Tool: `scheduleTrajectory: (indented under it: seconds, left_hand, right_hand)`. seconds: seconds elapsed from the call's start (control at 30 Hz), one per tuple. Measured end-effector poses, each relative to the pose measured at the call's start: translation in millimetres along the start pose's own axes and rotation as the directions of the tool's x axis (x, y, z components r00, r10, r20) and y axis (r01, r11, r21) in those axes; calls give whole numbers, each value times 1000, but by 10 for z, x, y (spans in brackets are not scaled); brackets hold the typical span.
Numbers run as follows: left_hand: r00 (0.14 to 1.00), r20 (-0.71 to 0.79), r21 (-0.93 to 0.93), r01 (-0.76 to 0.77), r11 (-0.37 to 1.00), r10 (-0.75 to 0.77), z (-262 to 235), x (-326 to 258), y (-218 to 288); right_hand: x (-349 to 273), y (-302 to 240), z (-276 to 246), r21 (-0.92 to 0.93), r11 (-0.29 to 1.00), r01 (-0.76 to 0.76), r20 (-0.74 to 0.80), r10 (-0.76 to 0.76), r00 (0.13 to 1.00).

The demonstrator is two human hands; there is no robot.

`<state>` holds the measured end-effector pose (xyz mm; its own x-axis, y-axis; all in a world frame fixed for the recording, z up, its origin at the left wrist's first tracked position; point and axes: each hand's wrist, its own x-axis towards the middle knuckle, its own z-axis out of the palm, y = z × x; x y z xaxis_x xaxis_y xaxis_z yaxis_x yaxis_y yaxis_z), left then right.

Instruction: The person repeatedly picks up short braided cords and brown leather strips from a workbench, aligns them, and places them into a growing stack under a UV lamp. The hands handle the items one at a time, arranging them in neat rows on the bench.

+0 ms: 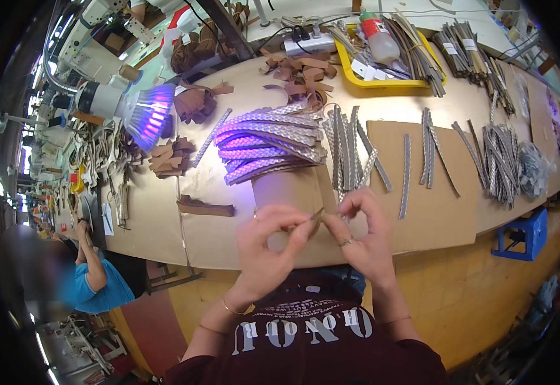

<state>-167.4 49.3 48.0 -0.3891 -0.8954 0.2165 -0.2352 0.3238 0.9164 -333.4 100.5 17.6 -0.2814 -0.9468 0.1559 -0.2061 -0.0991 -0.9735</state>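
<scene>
My left hand (270,242) and my right hand (364,239) meet above the table's near edge, both with thumb and forefinger pinched. Between their fingertips is a thin, dark brownish strip (318,213), mostly hidden by the fingers; its exact kind cannot be made out. Just beyond lies a thick pile of silvery braided straps (270,142), lit purple on its left, on a brown cardboard piece (286,189). Right of that pile, more grey braided strips (344,147) lie lengthwise, close to my right hand.
Brown leather pieces (193,102) lie in heaps on the left, beneath a purple-lit lamp (146,115). A yellow tray (357,80) holds a bottle and strips. More braided strips (502,163) lie right, above a blue stool (523,236). At left sits another person (103,282).
</scene>
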Motion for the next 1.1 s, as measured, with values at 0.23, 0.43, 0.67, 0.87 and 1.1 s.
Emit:
scheduleTrajectory:
  seconds: [0.23, 0.43, 0.67, 0.87, 1.1]
  left_hand:
    - [950, 61, 227, -313, 922, 308, 255, 162, -65]
    - [944, 141, 141, -316, 938, 297, 318, 280, -133]
    - [933, 189, 116, -331, 936, 307, 186, 355, -253]
    - [965, 181, 10, -197, 980, 192, -42, 382, -311]
    - [969, 147, -1, -201, 980, 199, -281, 351, -445]
  right_hand:
    - [13, -15, -217, 377, 897, -231, 132, 195, 972]
    - [71, 3, -349, 426, 859, -283, 162, 235, 958]
    - [115, -5, -260, 326, 903, -281, 150, 244, 958]
    - [196, -55, -42, 173, 969, -176, 134, 154, 979]
    - [253, -221, 202, -22, 989, -147, 176, 149, 973]
